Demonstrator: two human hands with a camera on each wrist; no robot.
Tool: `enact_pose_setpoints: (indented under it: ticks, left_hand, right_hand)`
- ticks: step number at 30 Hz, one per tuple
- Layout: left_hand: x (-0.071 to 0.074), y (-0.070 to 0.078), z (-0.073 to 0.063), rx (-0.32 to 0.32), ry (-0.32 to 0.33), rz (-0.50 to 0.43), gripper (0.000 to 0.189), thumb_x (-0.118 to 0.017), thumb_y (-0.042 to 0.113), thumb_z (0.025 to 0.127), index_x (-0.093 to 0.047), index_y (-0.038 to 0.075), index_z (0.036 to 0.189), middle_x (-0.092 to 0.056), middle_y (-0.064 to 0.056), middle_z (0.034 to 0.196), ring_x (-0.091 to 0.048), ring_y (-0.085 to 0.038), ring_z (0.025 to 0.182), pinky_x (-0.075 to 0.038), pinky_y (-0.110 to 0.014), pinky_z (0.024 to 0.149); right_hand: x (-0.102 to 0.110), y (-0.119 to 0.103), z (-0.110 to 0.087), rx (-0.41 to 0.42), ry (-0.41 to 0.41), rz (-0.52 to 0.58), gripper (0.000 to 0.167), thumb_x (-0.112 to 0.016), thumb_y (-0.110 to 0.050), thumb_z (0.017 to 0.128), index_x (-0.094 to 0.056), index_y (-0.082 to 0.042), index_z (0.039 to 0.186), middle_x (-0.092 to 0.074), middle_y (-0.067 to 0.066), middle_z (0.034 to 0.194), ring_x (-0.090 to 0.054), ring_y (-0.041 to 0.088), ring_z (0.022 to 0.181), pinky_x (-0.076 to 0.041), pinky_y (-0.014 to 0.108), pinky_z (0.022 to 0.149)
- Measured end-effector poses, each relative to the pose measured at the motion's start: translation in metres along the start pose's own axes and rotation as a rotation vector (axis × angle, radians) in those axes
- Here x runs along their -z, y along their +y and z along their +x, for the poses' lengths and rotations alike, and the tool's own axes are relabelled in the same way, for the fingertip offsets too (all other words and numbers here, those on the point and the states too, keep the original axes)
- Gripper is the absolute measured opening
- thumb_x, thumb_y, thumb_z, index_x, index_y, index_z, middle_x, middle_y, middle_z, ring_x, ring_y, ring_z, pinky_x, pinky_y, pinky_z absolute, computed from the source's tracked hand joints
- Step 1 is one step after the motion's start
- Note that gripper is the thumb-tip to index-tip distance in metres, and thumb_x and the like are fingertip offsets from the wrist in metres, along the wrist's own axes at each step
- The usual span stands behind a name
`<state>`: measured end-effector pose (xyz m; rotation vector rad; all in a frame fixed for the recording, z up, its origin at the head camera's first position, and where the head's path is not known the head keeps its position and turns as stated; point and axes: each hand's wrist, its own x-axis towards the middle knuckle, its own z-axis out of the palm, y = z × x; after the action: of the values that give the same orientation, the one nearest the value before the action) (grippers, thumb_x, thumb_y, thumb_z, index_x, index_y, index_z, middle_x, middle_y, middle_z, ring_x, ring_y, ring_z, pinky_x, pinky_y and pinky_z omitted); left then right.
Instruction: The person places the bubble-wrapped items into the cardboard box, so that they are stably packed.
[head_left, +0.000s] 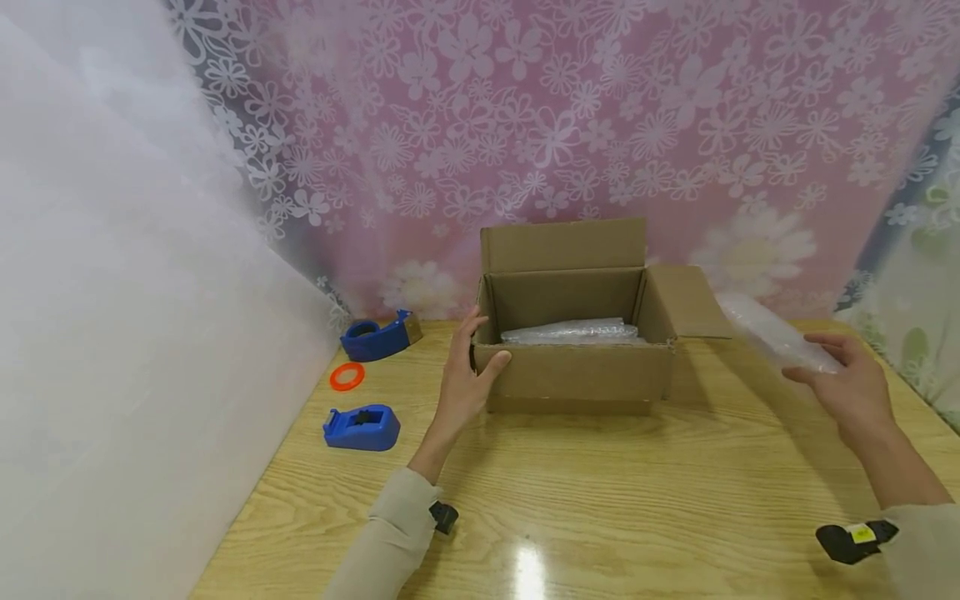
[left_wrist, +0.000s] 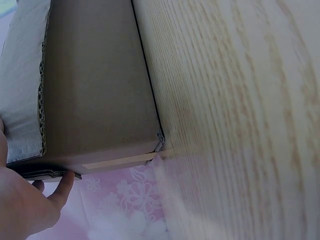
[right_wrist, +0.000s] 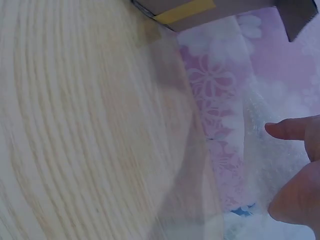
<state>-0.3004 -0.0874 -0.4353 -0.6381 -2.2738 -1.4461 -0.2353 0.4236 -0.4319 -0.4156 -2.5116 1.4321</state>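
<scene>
An open cardboard box [head_left: 577,372] stands on the table, its back flap up and its right flap folded out. My left hand [head_left: 462,386] grips the box's left side, thumb over the front edge; in the left wrist view that hand [left_wrist: 30,205] holds the corner by the folded flaps. Clear bubble wrap [head_left: 573,332] lies inside the box. To the right of the box, my right hand [head_left: 851,387] pinches another piece of bubble wrap [head_left: 776,337] above the table. That see-through piece [right_wrist: 272,155] also shows in the right wrist view, and whether it wraps anything I cannot tell.
Left of the box are a blue tape dispenser [head_left: 378,337] with a roll in it, an orange ring [head_left: 347,377] and a smaller blue tape dispenser [head_left: 362,428]. A flowered pink curtain [head_left: 570,125] hangs behind the wooden table [head_left: 600,500], with white sheeting [head_left: 135,292] on the left.
</scene>
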Motion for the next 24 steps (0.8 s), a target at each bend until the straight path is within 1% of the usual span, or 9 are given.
enact_pose_setpoints:
  ticks: [3,5,7,10,12,14,16,20,24]
  left_hand:
    - [0.000,0.001,0.000,0.000,0.001,0.000,0.069,-0.066,0.041,0.104,-0.037,0.015,0.161,-0.020,0.008,0.173,-0.019,-0.020,0.159,-0.026,-0.053,0.127]
    - [0.000,0.001,0.001,0.004,0.001,0.005,0.068,-0.066,0.039,0.104,-0.037,0.016,0.161,-0.020,0.010,0.172,-0.018,-0.018,0.159,-0.026,-0.053,0.127]
    - [0.000,0.002,0.001,0.006,0.000,0.010,0.068,-0.067,0.036,0.104,-0.037,0.015,0.160,-0.020,0.010,0.172,-0.018,-0.017,0.159,-0.026,-0.053,0.127]
    - [-0.001,0.002,0.001,0.005,0.001,0.017,0.067,-0.068,0.032,0.103,-0.038,0.014,0.160,-0.021,0.009,0.172,-0.019,-0.017,0.159,-0.027,-0.054,0.127]
    - [0.000,0.003,0.000,0.002,0.004,0.016,0.067,-0.069,0.030,0.103,-0.038,0.012,0.160,-0.021,0.008,0.172,-0.019,-0.019,0.159,-0.027,-0.055,0.126]
    - [0.000,0.003,0.000,0.000,0.006,0.015,0.067,-0.068,0.031,0.103,-0.038,0.012,0.160,-0.021,0.008,0.172,-0.020,-0.019,0.159,-0.027,-0.055,0.126]
    - [0.000,0.003,0.000,-0.003,0.007,0.013,0.067,-0.068,0.032,0.103,-0.038,0.012,0.159,-0.021,0.008,0.172,-0.020,-0.020,0.159,-0.027,-0.056,0.126]
    - [0.000,0.003,0.000,-0.014,0.011,0.011,0.067,-0.068,0.033,0.103,-0.038,0.012,0.159,-0.022,0.007,0.172,-0.020,-0.021,0.159,-0.028,-0.058,0.125]
    - [0.000,0.002,0.001,-0.026,0.013,0.012,0.067,-0.068,0.034,0.103,-0.038,0.012,0.159,-0.022,0.006,0.172,-0.020,-0.021,0.159,-0.028,-0.059,0.125]
  right_hand:
    - [0.006,-0.003,-0.002,-0.004,0.043,0.019,0.067,-0.065,-0.034,0.104,-0.033,-0.036,0.162,-0.013,0.015,0.173,-0.018,0.054,0.151,-0.049,0.045,0.105]
    - [0.008,-0.006,-0.004,-0.008,0.073,0.041,0.069,-0.064,-0.033,0.104,-0.031,-0.034,0.164,-0.010,0.014,0.174,-0.014,0.051,0.154,-0.035,0.063,0.116]
    - [0.010,-0.010,-0.006,-0.007,0.103,0.055,0.069,-0.063,-0.031,0.105,-0.029,-0.033,0.165,-0.009,0.015,0.174,-0.013,0.048,0.155,-0.024,0.066,0.123]
    - [0.014,-0.015,-0.007,0.001,0.122,0.081,0.066,-0.065,-0.033,0.104,-0.034,-0.040,0.161,-0.014,0.004,0.174,-0.020,0.037,0.156,-0.034,0.038,0.123]
    - [0.016,-0.021,-0.008,0.022,0.123,0.097,0.064,-0.067,-0.032,0.103,-0.037,-0.044,0.158,-0.019,-0.003,0.172,-0.024,0.028,0.154,-0.039,0.016,0.109]
    - [0.018,-0.028,-0.008,0.068,0.120,0.126,0.063,-0.070,-0.029,0.101,-0.041,-0.041,0.156,-0.028,-0.009,0.168,-0.032,0.020,0.147,-0.038,0.005,0.089]
    - [0.019,-0.038,-0.010,0.118,0.117,0.144,0.063,-0.072,-0.024,0.100,-0.044,-0.038,0.155,-0.034,-0.012,0.163,-0.038,0.013,0.140,-0.037,0.001,0.081]
    - [0.017,-0.058,-0.012,0.203,0.116,0.185,0.064,-0.075,-0.019,0.098,-0.048,-0.031,0.155,-0.046,-0.019,0.146,-0.044,0.000,0.117,-0.040,-0.001,0.079]
    - [0.012,-0.079,-0.016,0.284,0.108,0.309,0.060,-0.074,-0.007,0.097,-0.055,-0.024,0.150,-0.049,-0.021,0.131,-0.047,-0.002,0.107,-0.044,-0.001,0.078]
